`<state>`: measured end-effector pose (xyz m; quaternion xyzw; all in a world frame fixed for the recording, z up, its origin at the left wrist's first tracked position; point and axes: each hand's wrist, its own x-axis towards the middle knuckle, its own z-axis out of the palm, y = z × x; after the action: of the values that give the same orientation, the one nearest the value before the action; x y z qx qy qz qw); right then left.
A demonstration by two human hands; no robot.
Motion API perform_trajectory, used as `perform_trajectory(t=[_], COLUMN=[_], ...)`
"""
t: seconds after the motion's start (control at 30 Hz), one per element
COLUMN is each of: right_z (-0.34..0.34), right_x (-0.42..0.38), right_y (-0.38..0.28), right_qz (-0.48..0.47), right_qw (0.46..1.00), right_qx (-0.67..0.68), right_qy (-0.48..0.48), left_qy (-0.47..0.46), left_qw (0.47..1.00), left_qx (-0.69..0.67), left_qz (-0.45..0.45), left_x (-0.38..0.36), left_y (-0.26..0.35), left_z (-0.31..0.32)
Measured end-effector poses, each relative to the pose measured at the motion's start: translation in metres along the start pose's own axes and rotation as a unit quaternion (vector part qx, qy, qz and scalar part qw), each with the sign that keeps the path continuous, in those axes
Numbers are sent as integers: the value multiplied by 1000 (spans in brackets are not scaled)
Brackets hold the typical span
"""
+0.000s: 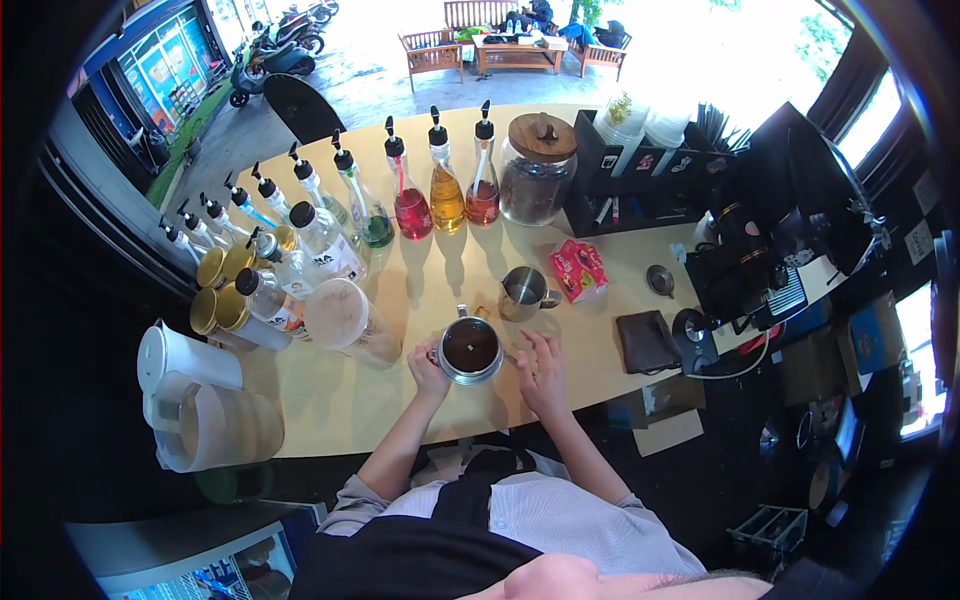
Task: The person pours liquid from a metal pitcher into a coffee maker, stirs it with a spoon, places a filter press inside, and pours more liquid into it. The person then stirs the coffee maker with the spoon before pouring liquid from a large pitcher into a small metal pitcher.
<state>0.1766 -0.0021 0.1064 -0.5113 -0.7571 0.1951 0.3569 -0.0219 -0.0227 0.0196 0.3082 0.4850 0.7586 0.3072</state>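
Dark brown liquid fills a round metal pitcher (472, 350) near the front edge of the wooden counter. My left hand (429, 372) is closed on the pitcher's left side, where its handle seems to be. To the right of the pitcher, my right hand (541, 376) has its fingers apart and holds nothing; its fingertips are close to the rim. Just beyond my right hand stands a second metal pitcher (524, 290) with its handle to the right. Beside that lies a red and pink packet (579, 270).
Syrup bottles with pumps (412, 205) curve along the counter's far and left side. A wood-lidded jar (540, 170) and black organizer (640, 190) stand at the back right. Lidded tubs (350, 318), plastic jugs (225, 425), a dark folded cloth (648, 343) and a coffee machine (750, 250) flank the work area.
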Motion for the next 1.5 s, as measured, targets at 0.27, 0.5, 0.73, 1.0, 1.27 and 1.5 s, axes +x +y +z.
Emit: perform_trajectory(t=[0.27,0.5,0.73,1.0,1.27,1.5], right_z=[16,23,28,30,28,28], right_x=[11,9,8,10,10,9], right_y=[-55,-57,-53,-52,-53,-51], right_qz=[-130,-132,-130,-134,-138,-130], right_qw=[952,958,956,959,958,958], right_qx=[275,255,261,251,250,257], right_qy=[-39,-15,-7,1,0,-5], left_qy=[0,-17,2,5,1,-36], left_qw=[1000,999,999,998,998,997], left_qx=[12,5,-8,-38,-35,-18], left_qz=[-14,-42,-46,-59,-47,-73], left_x=[0,1,1,1,1,3], left_y=[-5,3,2,-3,-2,-27], left_z=[0,0,4,4,2,-20])
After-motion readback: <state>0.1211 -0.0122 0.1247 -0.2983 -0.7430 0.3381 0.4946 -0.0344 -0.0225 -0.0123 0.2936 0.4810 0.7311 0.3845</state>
